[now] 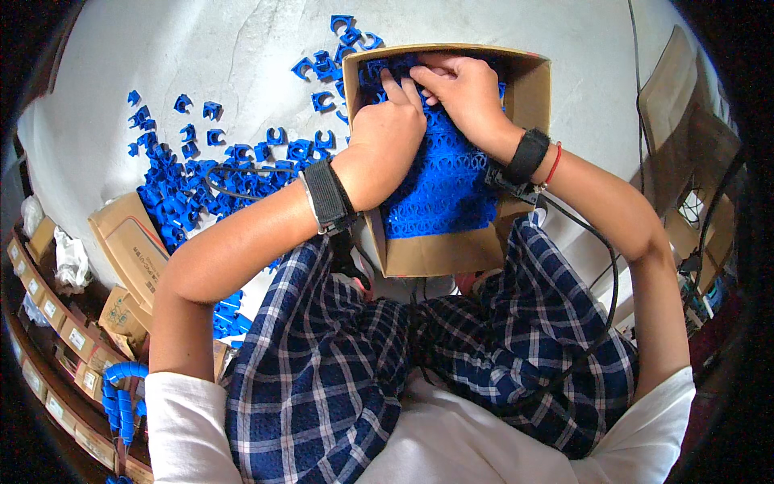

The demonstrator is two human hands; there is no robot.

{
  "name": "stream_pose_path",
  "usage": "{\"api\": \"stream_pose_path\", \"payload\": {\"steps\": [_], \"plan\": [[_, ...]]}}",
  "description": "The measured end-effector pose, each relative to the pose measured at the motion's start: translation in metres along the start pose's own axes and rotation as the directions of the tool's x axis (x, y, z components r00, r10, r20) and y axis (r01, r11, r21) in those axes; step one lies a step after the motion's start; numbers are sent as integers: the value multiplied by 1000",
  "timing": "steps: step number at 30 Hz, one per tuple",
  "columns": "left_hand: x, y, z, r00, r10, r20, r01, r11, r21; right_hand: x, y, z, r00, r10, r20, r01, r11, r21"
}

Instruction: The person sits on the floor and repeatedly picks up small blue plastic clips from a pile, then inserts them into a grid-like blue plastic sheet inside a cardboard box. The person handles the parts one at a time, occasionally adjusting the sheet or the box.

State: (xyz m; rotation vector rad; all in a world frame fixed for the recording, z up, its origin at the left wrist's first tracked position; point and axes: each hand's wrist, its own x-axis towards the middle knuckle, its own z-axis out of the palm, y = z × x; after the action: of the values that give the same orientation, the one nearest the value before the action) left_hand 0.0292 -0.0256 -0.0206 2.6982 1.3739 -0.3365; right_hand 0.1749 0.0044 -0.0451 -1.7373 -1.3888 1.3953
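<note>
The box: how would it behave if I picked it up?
The box would probably flex a little at the sides, being thin cardboard. It may feel rather heavy, since rows of blue clips cover much of its inside. With its top open, they could spill if it tipped.

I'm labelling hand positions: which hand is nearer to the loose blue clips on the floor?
Left. The left hand reaches into the left side of the cardboard box, right of the loose blue clips; the right hand reaches in farther right.
</note>
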Motion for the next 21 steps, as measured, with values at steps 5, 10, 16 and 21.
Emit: {"api": "stream_pose_path", "payload": {"steps": [5,10,16,21], "plan": [[-3,0,-2,1000,20,-3,-20,1000,21,-1,0,0,955,-296,-27,281,928,-244],[-5,0,-2,998,46,-43,-46,999,2,4,-5,0,878,-461,127,467,771,-432],[-6,0,-3,999,38,-20,-39,996,-85,6,-16,0,739,-584,336,626,410,-664],[-7,-2,-5,997,79,-1,-79,993,-85,3,-20,-1,724,-571,388,638,338,-692]]}}
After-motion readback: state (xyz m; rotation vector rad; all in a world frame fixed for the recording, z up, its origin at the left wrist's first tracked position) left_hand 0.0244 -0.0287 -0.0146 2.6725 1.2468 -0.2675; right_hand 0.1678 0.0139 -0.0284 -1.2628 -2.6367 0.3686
